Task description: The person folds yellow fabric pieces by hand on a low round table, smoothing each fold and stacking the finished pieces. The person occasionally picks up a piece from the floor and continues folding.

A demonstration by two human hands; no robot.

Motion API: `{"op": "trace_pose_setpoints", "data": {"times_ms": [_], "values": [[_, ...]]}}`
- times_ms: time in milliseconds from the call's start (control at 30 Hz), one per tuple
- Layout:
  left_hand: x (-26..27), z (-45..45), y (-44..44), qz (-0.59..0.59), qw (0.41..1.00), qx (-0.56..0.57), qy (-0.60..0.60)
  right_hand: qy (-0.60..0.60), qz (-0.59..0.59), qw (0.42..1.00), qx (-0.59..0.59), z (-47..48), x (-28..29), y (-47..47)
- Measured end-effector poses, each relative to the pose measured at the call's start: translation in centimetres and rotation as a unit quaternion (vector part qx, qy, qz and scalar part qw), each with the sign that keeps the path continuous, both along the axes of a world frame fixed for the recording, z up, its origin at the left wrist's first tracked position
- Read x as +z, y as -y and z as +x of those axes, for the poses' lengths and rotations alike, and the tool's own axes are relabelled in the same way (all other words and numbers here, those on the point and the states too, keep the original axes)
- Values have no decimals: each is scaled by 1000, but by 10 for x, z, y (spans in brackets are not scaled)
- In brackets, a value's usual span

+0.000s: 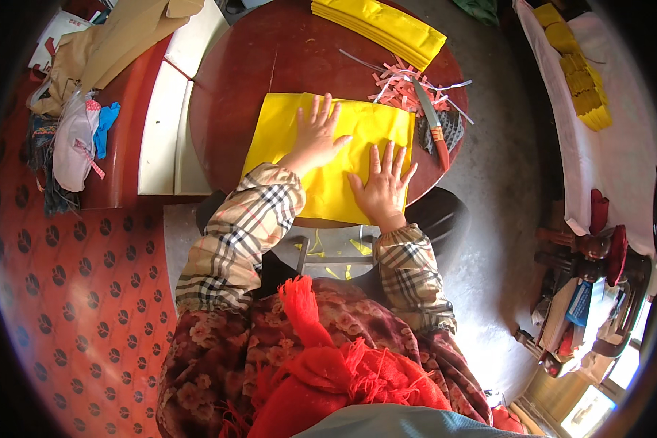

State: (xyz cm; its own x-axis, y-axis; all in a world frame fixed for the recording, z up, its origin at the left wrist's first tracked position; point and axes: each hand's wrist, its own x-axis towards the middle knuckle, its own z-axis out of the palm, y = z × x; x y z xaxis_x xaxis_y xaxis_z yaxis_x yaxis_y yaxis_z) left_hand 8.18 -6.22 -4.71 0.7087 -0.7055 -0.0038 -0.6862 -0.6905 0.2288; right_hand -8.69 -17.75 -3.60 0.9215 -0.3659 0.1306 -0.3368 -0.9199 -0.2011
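A yellow sheet (284,131), perhaps paper or thin fabric, lies on a round dark-red table (230,71) right before me. My left hand (318,134) rests palm down on its upper middle, fingers spread. Lower and to the right, my right hand (384,183) presses flat near the sheet's right edge, fingers also apart. Neither hand grips anything. Beyond the sheet's upper right corner lies a knife (428,109) with a reddish handle. Its blade lies over a heap of pink strips (399,87) mixed with white ties. The sheet's surface shows light creases.
A stack of folded yellow pieces (383,27) lies at the table's far edge. On the left stand a red-and-white cabinet (161,126), cardboard (137,38) and a cloth bundle (76,142). More folded yellow pieces (583,82) lie on a pink-covered seat (618,159) at right. Yellow scraps (360,247) lie below.
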Motion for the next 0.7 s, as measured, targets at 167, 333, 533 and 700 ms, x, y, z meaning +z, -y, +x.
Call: {"op": "trace_pose_setpoints", "data": {"times_ms": [167,333,533,700], "values": [[14,-27,-50,-36,998,35,28,1,2,1000,-4,-1,-1,-1],[10,-69,-101,32,996,75,26,1,5,1000,-6,-2,-2,0],[-6,-80,-112,72,991,97,51,-9,8,1000,-7,-3,-2,0],[-12,-80,-111,62,991,101,68,-20,6,1000,-11,-3,1,1]]}}
